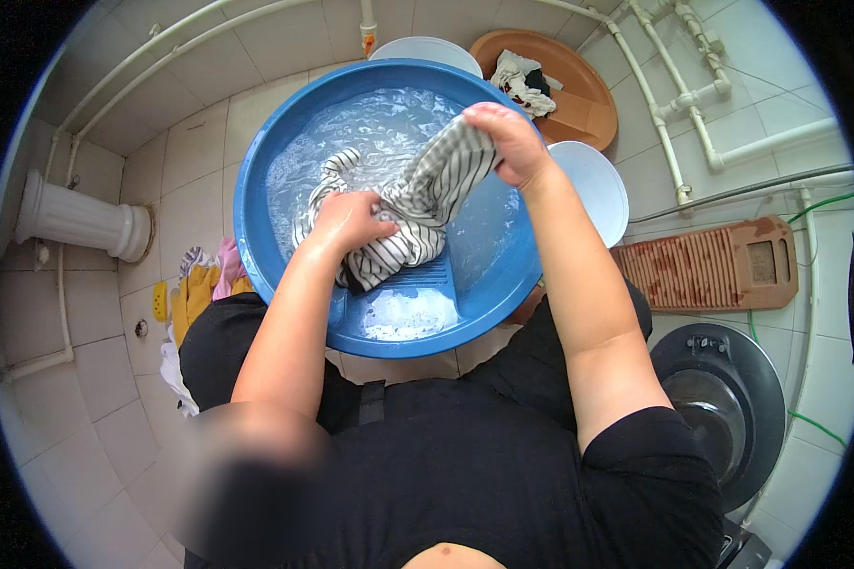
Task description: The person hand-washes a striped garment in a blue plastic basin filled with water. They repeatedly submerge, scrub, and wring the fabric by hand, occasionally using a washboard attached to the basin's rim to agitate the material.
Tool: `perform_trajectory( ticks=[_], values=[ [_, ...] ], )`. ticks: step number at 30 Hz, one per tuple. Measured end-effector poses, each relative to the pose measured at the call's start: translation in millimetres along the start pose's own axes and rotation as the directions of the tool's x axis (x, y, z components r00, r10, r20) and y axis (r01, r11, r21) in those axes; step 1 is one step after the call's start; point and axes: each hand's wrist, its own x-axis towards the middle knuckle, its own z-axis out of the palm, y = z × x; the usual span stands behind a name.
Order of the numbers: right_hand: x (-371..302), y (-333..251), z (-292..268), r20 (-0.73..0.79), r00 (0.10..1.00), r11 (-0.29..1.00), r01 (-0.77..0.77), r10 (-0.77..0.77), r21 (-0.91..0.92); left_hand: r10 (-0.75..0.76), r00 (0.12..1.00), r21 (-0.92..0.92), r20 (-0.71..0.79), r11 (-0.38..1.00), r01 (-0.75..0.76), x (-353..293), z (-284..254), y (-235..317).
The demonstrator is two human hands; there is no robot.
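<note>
A white garment with dark stripes (413, 204) lies bunched and wet in a round blue washtub (247, 213). My right hand (514, 142) grips one end and holds it raised over the tub's right side, the cloth stretched between my hands. Lower down, my left hand (351, 226) is closed on the bunched middle, above the ridged washboard part (422, 275) of the tub. Cloudy, sudsy water (380, 114) fills the far part of the tub, and foam (408, 315) lies in a shallow section at the near rim.
A brown basin (579, 119) with clothes stands behind right, near white basins (593, 185) (427, 49). A brown washboard (707, 266) and a dark round appliance (721, 408) are at right. Clothes (199, 294) lie left, by a white pedestal (85, 218). Pipes (659, 123) run along the walls.
</note>
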Motion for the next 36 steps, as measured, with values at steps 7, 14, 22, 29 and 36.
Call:
perform_trajectory(
  ticks=[7,14,22,29,36],
  values=[
    [15.8,78.2,-65.6,-0.255,0.954,0.013,-0.256,-0.159,-0.967,0.411,0.909,-0.759,-0.069,0.569,-0.315,-0.5,-18.1,11.2],
    [1.1,89.0,-45.7,-0.262,0.905,0.022,-0.285,0.334,-0.958,-0.332,0.933,-0.967,0.138,-0.250,0.055,19.7,26.5,-17.6],
    [-10.3,123.5,80.4,0.122,0.940,0.865,0.341,-0.319,-0.367,-0.161,0.956,-0.847,0.246,-0.514,0.132,20.9,25.1,-11.6],
    [-27.2,106.0,94.8,0.607,0.555,0.112,0.783,-0.569,-0.611,0.048,0.960,-0.844,0.277,-0.465,0.267,5.1,28.8,-10.0],
    [-1.9,134.6,61.6,0.322,0.748,0.038,0.420,-0.580,-0.907,-0.322,0.925,-0.914,0.204,-0.401,0.062,12.7,49.5,9.1]
  ],
)
